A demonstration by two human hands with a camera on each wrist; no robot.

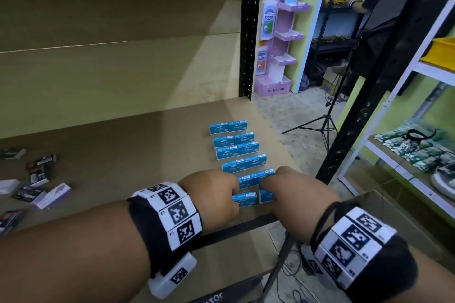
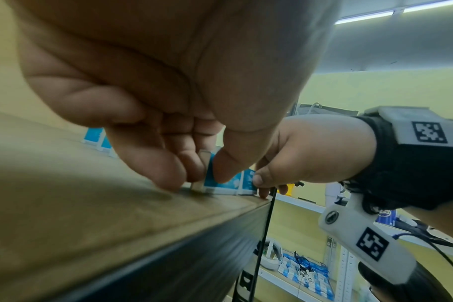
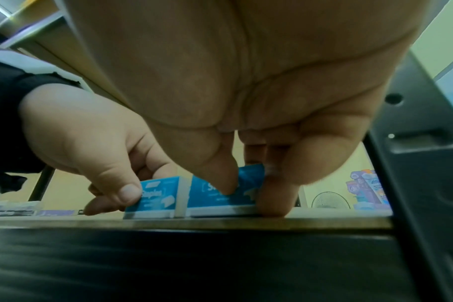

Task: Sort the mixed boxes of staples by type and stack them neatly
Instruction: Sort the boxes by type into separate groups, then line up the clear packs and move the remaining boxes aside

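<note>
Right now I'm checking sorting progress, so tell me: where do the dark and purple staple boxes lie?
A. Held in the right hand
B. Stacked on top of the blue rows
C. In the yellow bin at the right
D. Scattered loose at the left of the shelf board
D: the dark and purple boxes lie scattered at the left of the shelf board, apart from the blue rows, where the left hand and right hand each pinch a blue box.
</note>
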